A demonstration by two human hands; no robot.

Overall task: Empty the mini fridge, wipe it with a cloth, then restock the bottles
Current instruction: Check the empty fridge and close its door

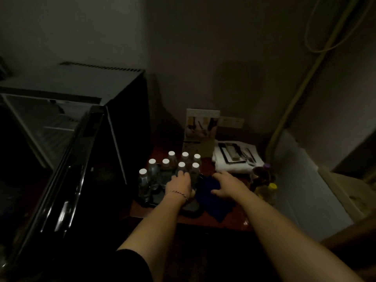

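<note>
Nearest, my two bare forearms reach out over the reddish-brown wooden bench (230, 220). My left hand (179, 187) rests down among the near bottles with its fingers curled; whether they actually pinch a bottle I cannot tell in this dim light. My right hand (227, 185) lies on the dark blue cloth (211, 202), its fingers bent over the fabric, seemingly gathering it, though a firm grip is not certain either.

Under and beyond the left hand stands the cluster of clear plastic bottles with white caps (175, 163), upright and close together on a dark tray (191, 210). So the bottles are out on the bench, and the black mini fridge (122, 123) at the left has its door swung open, with pale shelves showing.

I judge the wiping step is at hand. To do it well I would bunch the cloth fully into the palm before lifting, keeping the left hand steady so no bottle topples.

Farther back lie a folded white towel (230, 167) and an upright printed card (201, 125) against the wall.
</note>
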